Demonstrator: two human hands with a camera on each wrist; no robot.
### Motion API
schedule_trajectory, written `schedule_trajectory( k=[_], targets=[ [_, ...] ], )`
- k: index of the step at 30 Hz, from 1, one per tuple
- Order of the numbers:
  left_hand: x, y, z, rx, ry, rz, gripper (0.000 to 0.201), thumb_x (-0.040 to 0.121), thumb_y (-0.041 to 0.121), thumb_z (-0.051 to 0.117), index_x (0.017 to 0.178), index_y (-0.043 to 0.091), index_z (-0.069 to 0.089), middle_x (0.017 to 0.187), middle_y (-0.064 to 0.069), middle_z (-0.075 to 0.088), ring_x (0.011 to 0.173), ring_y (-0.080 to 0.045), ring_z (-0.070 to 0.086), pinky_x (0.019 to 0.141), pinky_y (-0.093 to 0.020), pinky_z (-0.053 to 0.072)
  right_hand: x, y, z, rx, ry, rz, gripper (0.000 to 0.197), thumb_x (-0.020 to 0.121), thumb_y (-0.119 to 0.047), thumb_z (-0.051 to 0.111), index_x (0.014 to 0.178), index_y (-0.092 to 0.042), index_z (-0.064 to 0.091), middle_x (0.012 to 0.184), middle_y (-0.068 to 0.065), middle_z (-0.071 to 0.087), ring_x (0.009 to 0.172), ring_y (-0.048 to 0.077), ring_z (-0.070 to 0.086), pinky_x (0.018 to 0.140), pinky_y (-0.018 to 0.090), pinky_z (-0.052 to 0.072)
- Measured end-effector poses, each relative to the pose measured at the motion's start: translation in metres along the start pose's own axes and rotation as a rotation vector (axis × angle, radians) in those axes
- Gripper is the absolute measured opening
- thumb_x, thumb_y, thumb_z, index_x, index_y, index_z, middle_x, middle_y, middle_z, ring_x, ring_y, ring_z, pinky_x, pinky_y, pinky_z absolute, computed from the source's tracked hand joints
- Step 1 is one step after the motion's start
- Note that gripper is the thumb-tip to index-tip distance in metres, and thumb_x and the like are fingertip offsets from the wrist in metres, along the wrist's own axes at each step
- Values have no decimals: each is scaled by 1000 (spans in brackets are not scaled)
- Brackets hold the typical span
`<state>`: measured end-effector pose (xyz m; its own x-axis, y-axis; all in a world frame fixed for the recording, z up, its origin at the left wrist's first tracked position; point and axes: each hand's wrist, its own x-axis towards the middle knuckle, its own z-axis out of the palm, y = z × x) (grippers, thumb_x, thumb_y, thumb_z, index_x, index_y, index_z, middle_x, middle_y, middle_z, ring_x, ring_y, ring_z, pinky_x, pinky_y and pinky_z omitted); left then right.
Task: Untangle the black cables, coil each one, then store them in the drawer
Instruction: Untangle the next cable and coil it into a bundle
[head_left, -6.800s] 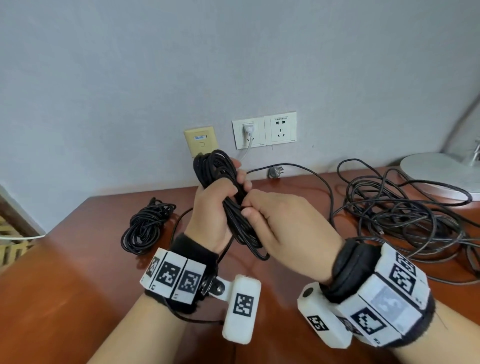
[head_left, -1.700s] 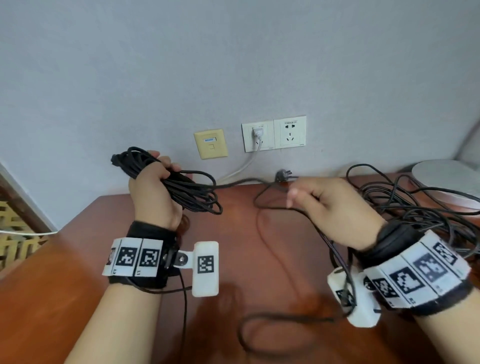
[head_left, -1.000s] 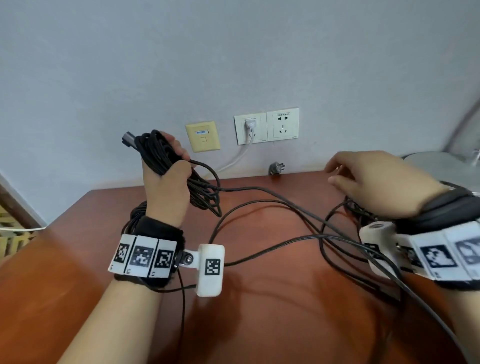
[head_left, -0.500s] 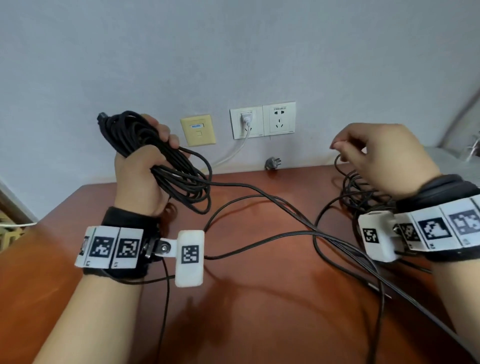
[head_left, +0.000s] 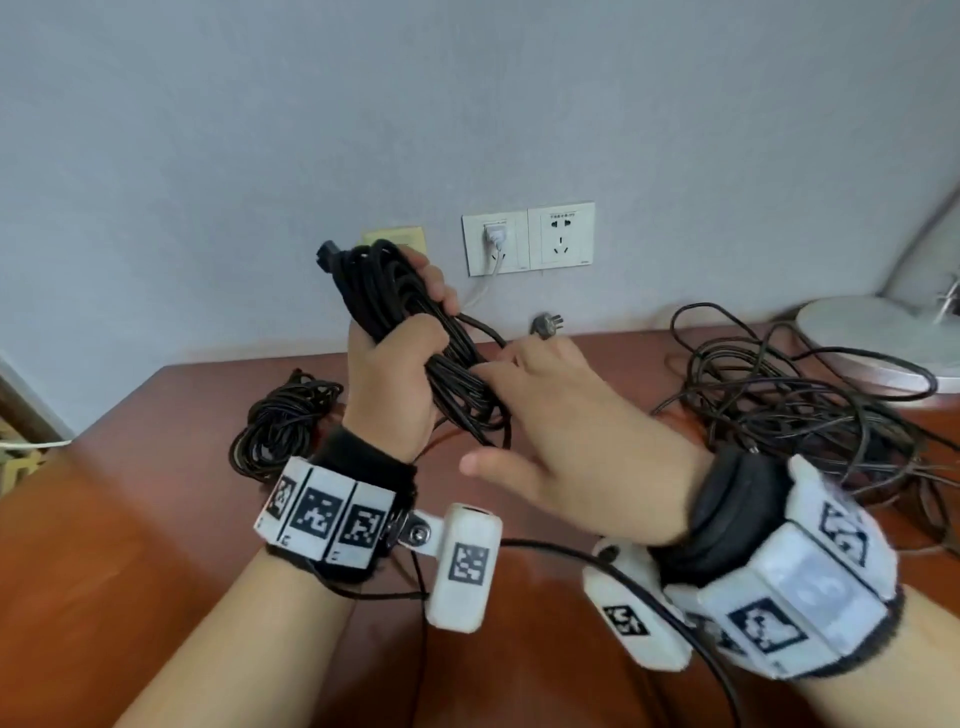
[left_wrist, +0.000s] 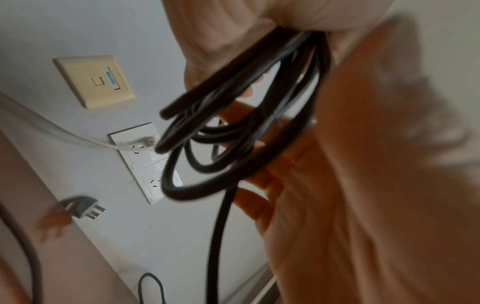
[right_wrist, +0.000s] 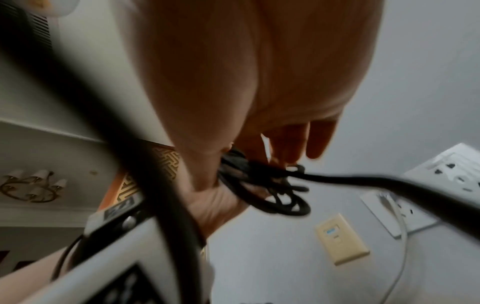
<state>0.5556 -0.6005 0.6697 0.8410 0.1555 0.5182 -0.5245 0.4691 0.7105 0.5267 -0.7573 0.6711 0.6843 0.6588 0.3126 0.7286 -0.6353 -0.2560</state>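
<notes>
My left hand (head_left: 423, 322) grips a thick bundle of black cable loops (head_left: 400, 306) upright above the desk, a connector end sticking out at its top. My right hand (head_left: 493, 410) is against the bundle's right side, fingers fairly straight and touching the loops, thumb spread apart. The left wrist view shows the loops (left_wrist: 233, 123) hanging in front of the right palm, with one strand (left_wrist: 221, 236) dropping down. That strand passes under my right wrist (head_left: 571, 553). A finished black coil (head_left: 283, 421) lies on the desk at the left. A loose black tangle (head_left: 779, 405) lies at the right.
The brown desk (head_left: 130, 545) stands against a grey wall with white sockets (head_left: 527, 239), one holding a white plug, and a beige plate (left_wrist: 94, 81). A grey plug (head_left: 545, 327) lies at the wall. A round lamp base (head_left: 878, 348) sits at the far right.
My right hand has come back from high on the right to the bundle. My left hand has moved the bundle toward the middle. The strands stretched across the desk are gone.
</notes>
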Motion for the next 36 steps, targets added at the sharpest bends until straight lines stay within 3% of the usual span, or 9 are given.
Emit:
schedule_trajectory(
  k=[5,10,13,17,19,21,25,30,36],
  targets=[
    [-6,-5,6,-96,36,5,44,63,-9,37,102,9,44,84,-5,49,79,-17,49,71,-37,38,7,-7,21,149,208,-5,35,96,-35,55,122,-12,52,115,3,53,111,19,38,96,40,37],
    [-13,-11,13,-242,-43,-207,46,59,3,57,104,12,48,87,-3,50,81,-17,50,72,-37,41,8,-9,25,104,304,-113,37,94,-42,35,106,-9,47,70,-3,51,57,19,46,51,38,43],
    [-13,-11,13,-250,-129,-320,58,57,5,73,110,11,51,91,-5,53,86,-20,53,82,-45,41,7,-15,27,75,331,-95,43,94,-42,32,116,-6,42,64,-3,51,47,21,48,41,32,38],
    [-14,-3,15,-143,-252,-376,59,56,5,67,113,9,53,93,-8,56,89,-22,58,79,-46,50,6,-22,27,113,341,-74,45,95,-40,35,131,-13,28,60,-4,55,46,15,50,41,12,20],
    [-14,-1,16,-159,-223,-379,57,53,4,58,110,10,51,89,-8,52,85,-21,54,77,-44,48,7,-21,27,132,355,-79,50,95,-40,37,134,-10,33,67,-10,49,54,8,43,49,6,29],
    [-10,1,12,-229,-154,-351,58,50,3,54,107,11,50,86,-7,50,82,-20,51,79,-41,46,7,-15,28,158,357,-97,53,91,-45,43,131,-12,42,93,-7,53,81,9,46,75,17,41],
    [11,28,-12,-288,11,-170,51,48,-3,48,95,14,53,84,-4,49,79,-19,49,75,-38,44,2,-3,22,78,276,76,80,78,-57,63,139,-27,23,132,-8,31,122,12,30,98,28,27],
    [29,59,-56,-244,261,84,41,64,-4,36,97,17,50,82,-1,51,77,-19,52,72,-36,47,2,16,17,234,-99,131,15,94,-41,54,92,-27,53,78,-10,66,74,2,58,74,22,46],
    [34,65,-71,-283,287,107,43,58,-3,47,96,16,51,83,-2,53,79,-22,51,82,-44,39,4,16,29,419,-114,67,22,103,-24,40,91,-30,58,66,-8,54,60,2,52,63,19,43]
  ],
)
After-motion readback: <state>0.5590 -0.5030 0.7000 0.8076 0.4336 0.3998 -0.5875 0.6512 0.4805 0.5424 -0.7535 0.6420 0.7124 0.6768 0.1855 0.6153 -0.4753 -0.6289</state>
